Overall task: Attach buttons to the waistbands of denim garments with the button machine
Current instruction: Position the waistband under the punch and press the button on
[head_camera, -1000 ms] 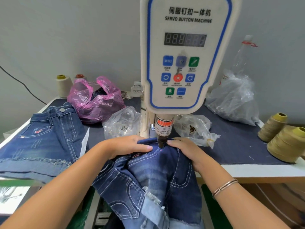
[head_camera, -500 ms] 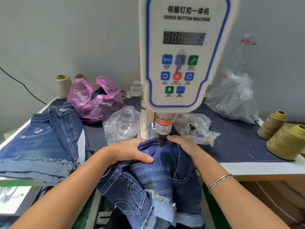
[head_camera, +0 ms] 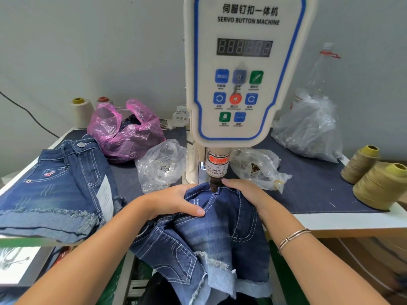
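A pair of dark denim shorts (head_camera: 222, 234) hangs over the table's front edge, its waistband lying under the punch head (head_camera: 215, 183) of the white servo button machine (head_camera: 244, 69). My left hand (head_camera: 169, 202) grips the waistband just left of the punch, thumb stretched across the denim. My right hand (head_camera: 246, 192) holds the waistband on the right, fingertips close beside the punch. Whether a button sits under the punch is hidden.
Another pair of denim shorts (head_camera: 55, 186) with a metal button lies at the left. A pink bag (head_camera: 125, 133) and clear bags of buttons (head_camera: 161, 166) (head_camera: 257, 167) (head_camera: 308, 128) flank the machine. Thread cones (head_camera: 381, 186) stand at the right, on the blue-topped table (head_camera: 312, 194).
Both hands have drawn the shorts up a little, bunching the waistband closer under the punch. My left thumb has slid rightward over the denim.
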`<state>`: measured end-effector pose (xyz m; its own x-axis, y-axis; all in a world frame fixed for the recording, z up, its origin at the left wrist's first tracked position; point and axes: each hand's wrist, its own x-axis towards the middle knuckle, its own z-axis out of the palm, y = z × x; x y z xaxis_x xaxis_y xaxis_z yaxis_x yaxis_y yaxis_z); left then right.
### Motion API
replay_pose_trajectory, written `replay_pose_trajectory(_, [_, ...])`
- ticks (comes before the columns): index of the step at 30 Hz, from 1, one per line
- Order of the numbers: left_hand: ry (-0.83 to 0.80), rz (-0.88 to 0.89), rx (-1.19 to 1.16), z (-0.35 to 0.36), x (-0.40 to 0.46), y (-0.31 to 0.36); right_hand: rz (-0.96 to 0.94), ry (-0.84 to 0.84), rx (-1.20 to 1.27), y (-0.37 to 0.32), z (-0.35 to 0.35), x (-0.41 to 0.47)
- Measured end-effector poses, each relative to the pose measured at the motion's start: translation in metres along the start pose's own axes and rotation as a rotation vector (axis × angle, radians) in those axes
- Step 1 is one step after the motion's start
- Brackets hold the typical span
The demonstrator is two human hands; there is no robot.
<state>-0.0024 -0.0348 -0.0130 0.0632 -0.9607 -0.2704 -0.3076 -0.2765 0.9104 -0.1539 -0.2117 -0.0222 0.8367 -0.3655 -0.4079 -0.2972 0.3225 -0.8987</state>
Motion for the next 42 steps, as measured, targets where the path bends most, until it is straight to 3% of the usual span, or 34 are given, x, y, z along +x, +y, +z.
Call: replay_pose_trajectory(42, [-0.007,-0.022,-0.093,0.0,-0.008,0.005,0.027,0.024,-0.019,-0.008,0.009,-0.011])
